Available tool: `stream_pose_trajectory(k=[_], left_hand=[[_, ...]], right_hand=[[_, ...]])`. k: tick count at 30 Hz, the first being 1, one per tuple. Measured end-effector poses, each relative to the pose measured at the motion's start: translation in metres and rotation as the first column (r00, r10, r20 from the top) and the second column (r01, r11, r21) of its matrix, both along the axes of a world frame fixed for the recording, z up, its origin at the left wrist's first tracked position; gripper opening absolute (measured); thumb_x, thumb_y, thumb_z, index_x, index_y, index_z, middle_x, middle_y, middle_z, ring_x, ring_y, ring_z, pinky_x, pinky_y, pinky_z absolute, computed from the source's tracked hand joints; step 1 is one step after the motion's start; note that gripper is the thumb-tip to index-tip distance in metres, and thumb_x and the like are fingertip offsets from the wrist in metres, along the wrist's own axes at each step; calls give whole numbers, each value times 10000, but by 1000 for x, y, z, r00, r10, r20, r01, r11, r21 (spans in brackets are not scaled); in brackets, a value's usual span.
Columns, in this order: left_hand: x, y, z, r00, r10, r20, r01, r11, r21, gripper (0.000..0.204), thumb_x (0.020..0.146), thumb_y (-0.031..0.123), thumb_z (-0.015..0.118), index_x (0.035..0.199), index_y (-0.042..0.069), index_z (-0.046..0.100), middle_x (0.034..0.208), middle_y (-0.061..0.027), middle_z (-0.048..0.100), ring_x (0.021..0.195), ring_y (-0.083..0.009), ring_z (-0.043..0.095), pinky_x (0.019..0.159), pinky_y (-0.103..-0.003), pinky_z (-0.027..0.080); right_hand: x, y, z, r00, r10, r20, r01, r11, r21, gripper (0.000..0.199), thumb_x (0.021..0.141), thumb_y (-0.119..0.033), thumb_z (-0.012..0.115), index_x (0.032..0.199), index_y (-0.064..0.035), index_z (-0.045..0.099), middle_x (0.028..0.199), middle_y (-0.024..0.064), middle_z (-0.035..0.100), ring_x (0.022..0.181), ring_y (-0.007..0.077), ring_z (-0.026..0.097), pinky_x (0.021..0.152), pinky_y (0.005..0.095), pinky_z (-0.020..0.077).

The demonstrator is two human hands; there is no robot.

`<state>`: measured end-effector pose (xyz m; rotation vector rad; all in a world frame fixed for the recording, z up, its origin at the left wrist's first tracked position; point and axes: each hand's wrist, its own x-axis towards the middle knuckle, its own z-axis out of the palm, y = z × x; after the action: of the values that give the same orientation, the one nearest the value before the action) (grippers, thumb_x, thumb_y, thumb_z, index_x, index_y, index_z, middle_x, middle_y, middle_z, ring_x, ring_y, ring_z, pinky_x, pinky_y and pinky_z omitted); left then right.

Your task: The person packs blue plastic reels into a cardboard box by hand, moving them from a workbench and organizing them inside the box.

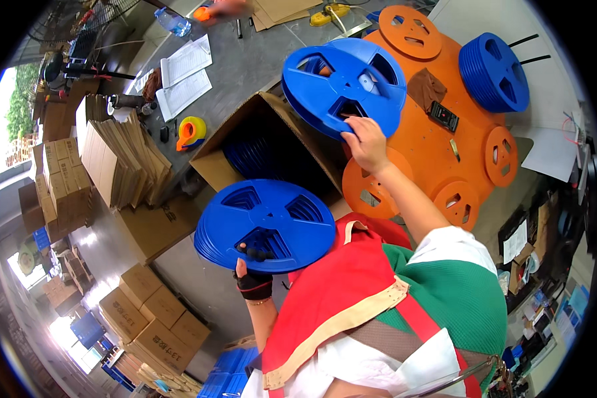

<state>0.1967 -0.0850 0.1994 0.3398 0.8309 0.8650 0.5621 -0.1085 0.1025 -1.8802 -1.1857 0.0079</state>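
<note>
My left hand (255, 285), in a black fingerless glove, grips a stack of blue plastic reels (266, 211) in front of me. Its fingers hook through one of the cut-out windows, and the thumb presses near the rim. My right hand (367, 142) is bare and closes on the near edge of another blue reel (346, 81), beside a window. That reel overlaps at least one more. Between the two sets an open cardboard box (292, 126) has several blue reels (249, 156) standing inside, partly in shadow.
On the right is a large orange turntable (474, 86) with orange discs (410, 32), a stack of blue reels (494, 73), a brown cloth and a small black device (443, 117). A tape dispenser (191, 131), papers (182, 76) and flattened cartons (123, 159) lie left; stacked boxes (159, 331) stand below.
</note>
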Motion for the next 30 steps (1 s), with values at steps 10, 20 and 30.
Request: stream_pose_trajectory(k=[10,20,30], left_hand=[[5,16,-11,994,-77,-74,81,995,57,401,755,392,641,1031,138,498,986,-24,521,921,-225,498,822,-420,413],[-6,13,-21,986,-124,-110,121,992,-28,330,740,184,633,1043,129,516,944,-32,553,898,-228,537,811,-400,435],[35,-9,-47,813,-469,-344,492,870,-23,430,664,134,740,1001,12,503,926,-101,589,859,-194,573,788,-323,466]], right_hand=[[-33,-43,17,-637,180,-750,337,939,-61,221,876,-239,373,870,-70,515,601,6,489,494,113,482,471,262,414],[-112,-38,-56,240,-441,-865,-107,874,-475,348,895,-312,370,953,-5,521,777,145,572,734,284,548,672,380,445],[-181,-29,-89,220,-146,-965,-864,430,-262,999,672,-391,694,1346,44,98,1246,230,393,1169,289,393,981,317,305]])
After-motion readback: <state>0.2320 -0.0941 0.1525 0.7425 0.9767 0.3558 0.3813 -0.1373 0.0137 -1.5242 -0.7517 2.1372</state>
